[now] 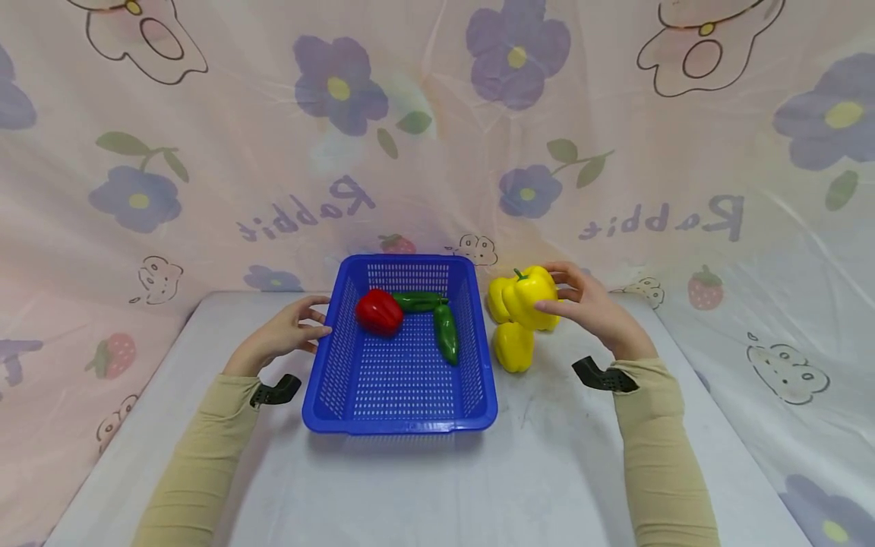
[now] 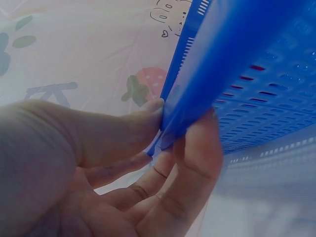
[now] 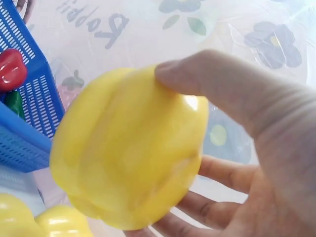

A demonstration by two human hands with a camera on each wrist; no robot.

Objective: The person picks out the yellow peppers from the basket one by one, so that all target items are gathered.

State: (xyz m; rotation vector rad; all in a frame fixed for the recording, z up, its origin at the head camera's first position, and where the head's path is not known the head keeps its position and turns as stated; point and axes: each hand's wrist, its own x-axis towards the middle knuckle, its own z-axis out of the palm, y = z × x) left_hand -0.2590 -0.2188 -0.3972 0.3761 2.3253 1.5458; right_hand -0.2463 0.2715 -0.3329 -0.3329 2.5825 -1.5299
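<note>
My left hand (image 1: 276, 336) pinches the left rim of a blue plastic basket (image 1: 399, 426); in the left wrist view the thumb (image 2: 140, 123) lies on the rim's outer side, with fingers beneath it. A yellow bell pepper (image 1: 530, 298) is held in my right hand (image 1: 600, 308), raised beside the basket's right side. The right wrist view has the thumb across the bell pepper (image 3: 128, 148) and the other fingers partly hidden behind it. Inside the basket lie a red bell pepper (image 1: 379, 312) and two long green peppers (image 1: 446, 334), all toward the far half.
More yellow bell peppers (image 1: 514, 348) rest on the white table (image 1: 547, 471) just right of the basket, some partly hidden by the raised one. Behind the table hangs a patterned curtain (image 1: 424, 182) with flowers. A black strap (image 1: 604, 375) sits on each wrist.
</note>
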